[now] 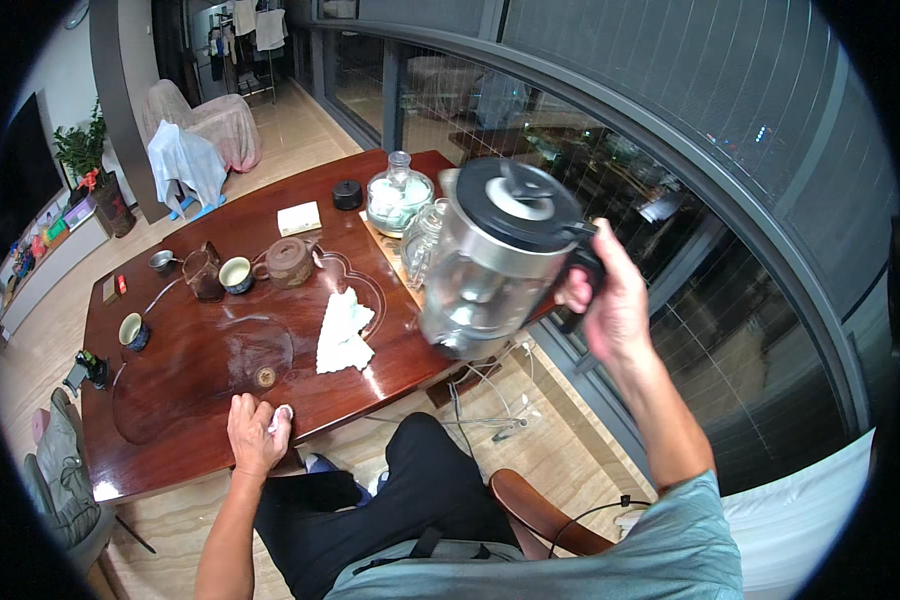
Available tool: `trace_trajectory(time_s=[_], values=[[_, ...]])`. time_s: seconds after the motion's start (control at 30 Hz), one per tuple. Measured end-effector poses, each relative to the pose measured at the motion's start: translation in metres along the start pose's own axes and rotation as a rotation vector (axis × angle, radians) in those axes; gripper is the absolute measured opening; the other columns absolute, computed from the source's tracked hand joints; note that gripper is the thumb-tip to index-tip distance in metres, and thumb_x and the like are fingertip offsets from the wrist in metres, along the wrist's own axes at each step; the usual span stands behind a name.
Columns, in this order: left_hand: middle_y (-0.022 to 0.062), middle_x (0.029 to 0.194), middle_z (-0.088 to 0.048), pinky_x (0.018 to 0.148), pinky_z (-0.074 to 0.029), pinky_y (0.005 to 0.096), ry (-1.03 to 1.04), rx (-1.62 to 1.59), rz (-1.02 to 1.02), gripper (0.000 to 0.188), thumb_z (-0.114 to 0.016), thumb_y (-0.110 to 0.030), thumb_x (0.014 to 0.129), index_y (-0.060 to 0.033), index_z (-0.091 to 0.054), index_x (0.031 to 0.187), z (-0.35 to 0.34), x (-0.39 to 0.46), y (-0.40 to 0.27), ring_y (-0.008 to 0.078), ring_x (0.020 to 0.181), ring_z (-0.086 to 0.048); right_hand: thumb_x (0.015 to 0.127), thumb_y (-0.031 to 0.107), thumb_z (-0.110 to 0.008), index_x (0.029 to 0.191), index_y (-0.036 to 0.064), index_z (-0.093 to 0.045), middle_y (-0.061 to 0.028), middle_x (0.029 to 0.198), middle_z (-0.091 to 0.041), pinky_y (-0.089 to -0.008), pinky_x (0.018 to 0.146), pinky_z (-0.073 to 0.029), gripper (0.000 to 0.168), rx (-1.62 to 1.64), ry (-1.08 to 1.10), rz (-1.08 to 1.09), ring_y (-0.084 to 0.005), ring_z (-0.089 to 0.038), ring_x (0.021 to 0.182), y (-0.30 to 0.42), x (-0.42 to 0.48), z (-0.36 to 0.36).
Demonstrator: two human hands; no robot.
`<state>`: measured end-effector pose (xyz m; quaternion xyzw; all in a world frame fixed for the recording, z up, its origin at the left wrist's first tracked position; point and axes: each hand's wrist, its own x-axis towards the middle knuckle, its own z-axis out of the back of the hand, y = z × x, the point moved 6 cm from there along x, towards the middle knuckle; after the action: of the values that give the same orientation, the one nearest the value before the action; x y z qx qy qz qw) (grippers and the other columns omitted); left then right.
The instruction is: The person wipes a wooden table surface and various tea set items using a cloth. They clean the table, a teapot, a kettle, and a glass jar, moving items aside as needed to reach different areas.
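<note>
My right hand [613, 300] grips the black handle of a glass electric kettle [487, 277] with a steel band and black lid, raised over the table's right end. Clear liquid seems to show in it. At the front edge of the glossy wooden tea table [187, 405], my left hand [258, 435] is closed on a small crumpled white wad [281, 417], perhaps tissue. A rumpled white cloth [345, 334] lies between the hands. Beyond it are a brown clay teapot [289, 264], a patterned tea cup [236, 276] and a brownish glass pitcher [203, 276].
Behind the kettle, partly hidden, are a glass pitcher [421, 244] and a lidded glass jar [400, 199]. A second cup [133, 332] stands at the left, near a small strainer [163, 260]. Cables [487, 405] hang below the table; a wooden chair arm [544, 514] is beside me.
</note>
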<state>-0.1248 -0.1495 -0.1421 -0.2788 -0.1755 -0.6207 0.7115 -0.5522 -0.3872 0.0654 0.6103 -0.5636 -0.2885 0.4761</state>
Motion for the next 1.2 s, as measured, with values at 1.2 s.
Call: trace_trajectory(time_s=[1.2], values=[[0.0171, 0.084, -0.049, 0.072, -0.043, 0.0487, 0.044, 0.035, 0.044, 0.022, -0.073, -0.015, 0.09, -0.0042, -0.06, 0.076, -0.005, -0.001, 0.001, 0.0379, 0.081, -0.05, 0.098, 0.036, -0.065, 0.084, 0.001, -0.069, -0.0093, 0.06, -0.06, -0.0311, 0.04, -0.038, 0.037, -0.168, -0.613, 0.128, -0.0152, -0.047, 0.042, -0.108, 0.306, 0.185]])
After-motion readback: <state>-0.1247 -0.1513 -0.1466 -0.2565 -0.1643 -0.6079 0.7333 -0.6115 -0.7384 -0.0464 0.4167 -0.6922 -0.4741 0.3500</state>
